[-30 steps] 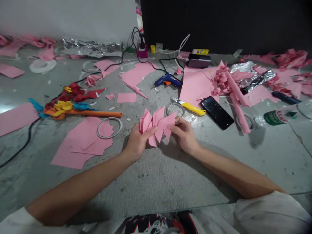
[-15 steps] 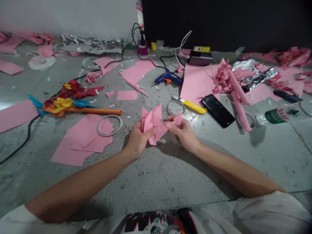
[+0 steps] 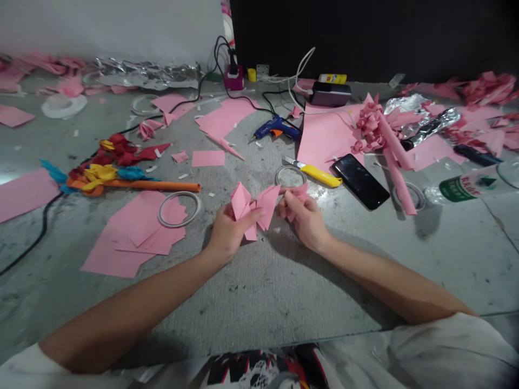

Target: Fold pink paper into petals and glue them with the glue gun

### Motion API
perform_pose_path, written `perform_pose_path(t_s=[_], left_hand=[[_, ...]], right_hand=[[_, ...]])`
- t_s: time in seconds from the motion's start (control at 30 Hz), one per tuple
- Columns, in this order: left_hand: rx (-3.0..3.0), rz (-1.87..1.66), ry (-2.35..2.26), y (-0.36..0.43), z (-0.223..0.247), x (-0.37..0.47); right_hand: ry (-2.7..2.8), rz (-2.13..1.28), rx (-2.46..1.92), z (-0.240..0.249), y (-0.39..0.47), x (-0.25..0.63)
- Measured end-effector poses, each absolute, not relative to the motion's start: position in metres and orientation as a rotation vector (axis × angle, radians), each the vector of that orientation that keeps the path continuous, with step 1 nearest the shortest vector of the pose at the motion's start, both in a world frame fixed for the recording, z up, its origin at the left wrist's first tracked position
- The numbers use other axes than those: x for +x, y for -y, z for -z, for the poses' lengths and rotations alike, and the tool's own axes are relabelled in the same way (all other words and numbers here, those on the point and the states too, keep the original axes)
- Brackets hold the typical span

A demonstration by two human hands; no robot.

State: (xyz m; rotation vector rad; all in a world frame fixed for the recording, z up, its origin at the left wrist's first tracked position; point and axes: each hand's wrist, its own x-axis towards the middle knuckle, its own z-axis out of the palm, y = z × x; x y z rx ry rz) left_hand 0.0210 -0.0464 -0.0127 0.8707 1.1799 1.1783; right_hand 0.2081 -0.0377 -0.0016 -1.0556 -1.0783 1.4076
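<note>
My left hand (image 3: 227, 229) is closed on a cluster of folded pink paper pieces (image 3: 268, 205), its thumb pressed across their lower part. To its right, my right hand (image 3: 307, 224) pinches a smaller folded pink paper piece (image 3: 300, 192) between thumb and fingers. A narrow gap shows between the two papers. Just behind my right hand lies a grey tape ring (image 3: 290, 175), with a yellow utility knife (image 3: 320, 175) beside it, blade out. Left of my left hand, another tape ring (image 3: 179, 209) rests on several pink sheets (image 3: 133, 237).
An orange-stemmed paper flower (image 3: 152, 185) lies at left. Behind my hands is a blue glue gun (image 3: 276, 128) with cables. Toward the right are a black phone (image 3: 360, 182), rolled pink paper (image 3: 399, 181) and a plastic bottle (image 3: 466, 186) on its side.
The folded papers in my left hand have turned and spread apart. My right hand has drawn its piece slightly right, away from the cluster, and its fingers have curled more.
</note>
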Motion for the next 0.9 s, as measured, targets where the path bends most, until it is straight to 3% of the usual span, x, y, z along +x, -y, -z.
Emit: perform_pose_path(t_s=[0.13, 0.4, 0.73, 0.9], left_hand=[[0.941, -1.142, -1.185, 0.048, 0.011, 0.022], [0.83, -1.211, -1.121, 0.048, 0.019, 0.02], [1.115, -0.945, -1.126, 0.048, 0.002, 0.022], [0.99, -0.96, -0.923, 0.048, 0.003, 0.017]], right_hand=[[1.257, -1.359, -1.146, -0.001, 0.041, 0.206], [0.94, -1.49, -1.052, 0.009, 0.038, 0.207], [1.304, -1.533, -0.939, -0.007, 0.042, 0.203], [1.108, -1.439, -1.078, 0.007, 0.039, 0.205]])
